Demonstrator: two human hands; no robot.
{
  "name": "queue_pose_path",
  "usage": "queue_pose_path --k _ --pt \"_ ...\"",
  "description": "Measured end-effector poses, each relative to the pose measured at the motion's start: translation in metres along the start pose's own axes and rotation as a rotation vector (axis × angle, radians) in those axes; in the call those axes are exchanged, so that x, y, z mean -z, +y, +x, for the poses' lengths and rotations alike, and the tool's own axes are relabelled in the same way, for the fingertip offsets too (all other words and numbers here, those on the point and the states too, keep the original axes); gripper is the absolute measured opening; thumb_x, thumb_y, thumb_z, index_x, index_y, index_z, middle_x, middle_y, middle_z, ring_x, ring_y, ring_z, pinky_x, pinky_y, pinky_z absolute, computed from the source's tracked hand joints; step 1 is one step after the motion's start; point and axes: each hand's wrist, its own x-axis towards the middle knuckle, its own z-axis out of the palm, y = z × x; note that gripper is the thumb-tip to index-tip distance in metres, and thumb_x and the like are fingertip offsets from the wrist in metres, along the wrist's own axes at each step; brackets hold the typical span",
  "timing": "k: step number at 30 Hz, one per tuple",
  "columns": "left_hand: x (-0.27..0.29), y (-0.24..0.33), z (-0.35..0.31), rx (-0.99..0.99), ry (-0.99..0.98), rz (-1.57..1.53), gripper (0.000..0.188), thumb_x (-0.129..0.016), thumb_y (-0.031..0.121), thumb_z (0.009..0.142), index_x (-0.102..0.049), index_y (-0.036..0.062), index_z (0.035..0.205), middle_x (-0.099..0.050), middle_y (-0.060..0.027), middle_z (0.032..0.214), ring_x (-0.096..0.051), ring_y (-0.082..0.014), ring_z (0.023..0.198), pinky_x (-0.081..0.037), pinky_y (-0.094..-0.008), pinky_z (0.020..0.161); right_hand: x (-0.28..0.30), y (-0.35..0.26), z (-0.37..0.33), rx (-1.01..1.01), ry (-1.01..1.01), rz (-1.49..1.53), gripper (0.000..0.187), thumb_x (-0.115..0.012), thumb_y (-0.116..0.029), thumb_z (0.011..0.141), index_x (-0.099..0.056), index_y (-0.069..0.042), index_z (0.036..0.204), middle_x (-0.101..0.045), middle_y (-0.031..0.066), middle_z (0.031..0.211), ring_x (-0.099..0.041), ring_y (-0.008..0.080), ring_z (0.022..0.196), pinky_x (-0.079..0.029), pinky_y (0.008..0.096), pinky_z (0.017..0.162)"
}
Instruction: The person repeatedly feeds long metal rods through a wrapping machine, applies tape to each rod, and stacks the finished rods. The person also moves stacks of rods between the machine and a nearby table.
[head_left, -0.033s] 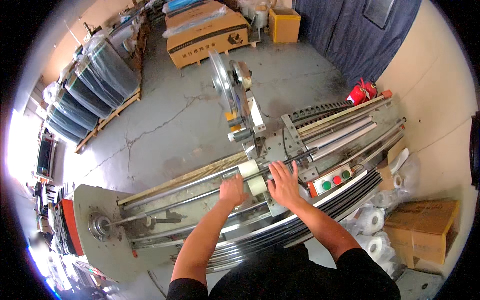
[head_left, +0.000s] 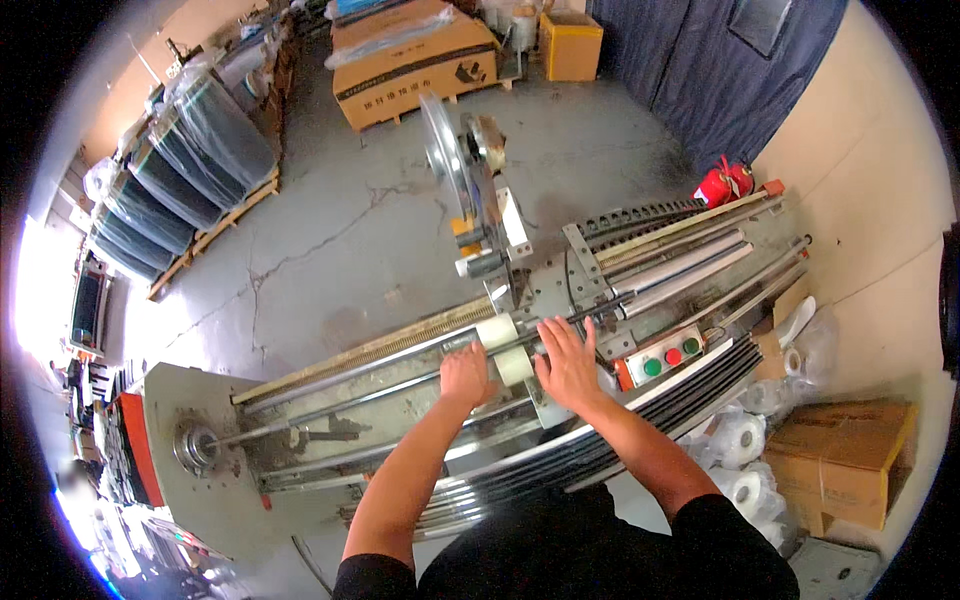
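Note:
A long thin metal rod (head_left: 330, 408) runs from a round chuck (head_left: 197, 450) on the machine's left end toward the upper right. My left hand (head_left: 466, 376) is closed around the rod, just left of two short cream-coloured rollers (head_left: 515, 367). On the rollers' other side, my right hand (head_left: 567, 362) lies over the rod with its fingers stretched and spread, palm down. The hand hides the rod beneath it. Behind the rollers, a large shiny disc wheel (head_left: 445, 155) stands on the machine's carriage.
A control box (head_left: 665, 361) with green and red buttons sits right of my right hand. Dark and silver rods (head_left: 640, 425) lie along the near side. Cardboard boxes (head_left: 840, 460) and wrapped rolls stand at right. Fire extinguishers (head_left: 723, 185) and a curtain are beyond the machine.

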Motion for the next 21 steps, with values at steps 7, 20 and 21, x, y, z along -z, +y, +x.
queue_pose_path --k 7,20,21 --pt "-0.022 -0.068 -0.035 0.052 0.119 0.079 0.045 -0.081 0.028 0.078 -0.055 0.0069 0.108 -0.070 -0.0128 0.102 -0.069 -0.0316 0.098 -0.053 -0.0429 0.086 -0.009 0.000 -0.005 0.016 -0.008 -0.055 0.050 -0.060 -0.026 0.092 -0.055 -0.001 0.134 -0.056 0.0153 0.137 -0.049 0.0323 0.134 -0.018 0.0663 0.117" --pt "-0.017 -0.279 -0.134 0.420 0.064 0.000 0.026 -0.078 0.031 0.078 -0.072 0.0095 0.091 -0.074 -0.0147 0.091 -0.069 -0.0372 0.091 -0.054 -0.0481 0.084 -0.019 0.008 -0.003 -0.008 -0.013 -0.124 0.048 -0.062 -0.026 0.092 -0.057 -0.004 0.134 -0.056 0.0132 0.138 -0.049 0.0296 0.135 -0.018 0.0628 0.118" --pt "-0.015 -0.290 -0.138 0.455 0.038 0.002 0.028 -0.076 0.034 0.078 -0.073 0.0091 0.089 -0.074 -0.0151 0.089 -0.069 -0.0373 0.091 -0.054 -0.0484 0.084 -0.019 0.008 -0.003 -0.009 -0.017 -0.131 0.048 -0.062 -0.026 0.092 -0.056 -0.005 0.135 -0.056 0.0128 0.139 -0.048 0.0294 0.136 -0.017 0.0622 0.118"
